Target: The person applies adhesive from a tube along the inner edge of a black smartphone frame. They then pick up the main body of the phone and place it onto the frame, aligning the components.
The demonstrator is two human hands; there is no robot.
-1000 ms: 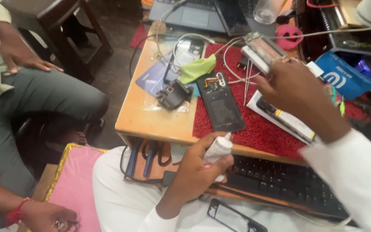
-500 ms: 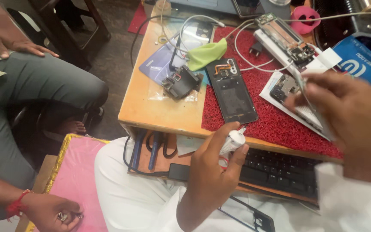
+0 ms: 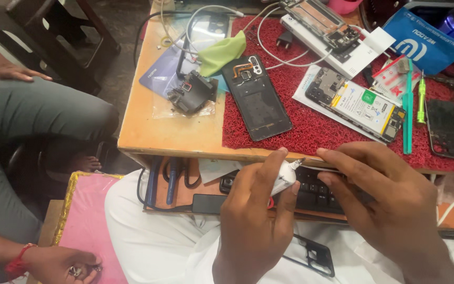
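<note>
On mat (image 3: 316, 126): two opened phones (image 3: 258, 97).

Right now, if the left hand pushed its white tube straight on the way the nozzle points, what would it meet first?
The left hand aims the white tube up and right at the thin flat part held by the right hand; that edge comes first, seemingly almost touching.

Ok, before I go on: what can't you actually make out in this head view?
- Thin flat part in the right hand: head view, mostly covered by the fingers; its kind is unclear.
- White tube in the left hand: body wrapped by the fingers, so only its tip end shows.
- Keyboard: largely hidden behind both hands.
- Black frame on the lap: partly behind the left wrist.
- Blue pouch: cut off by the top edge.
</note>
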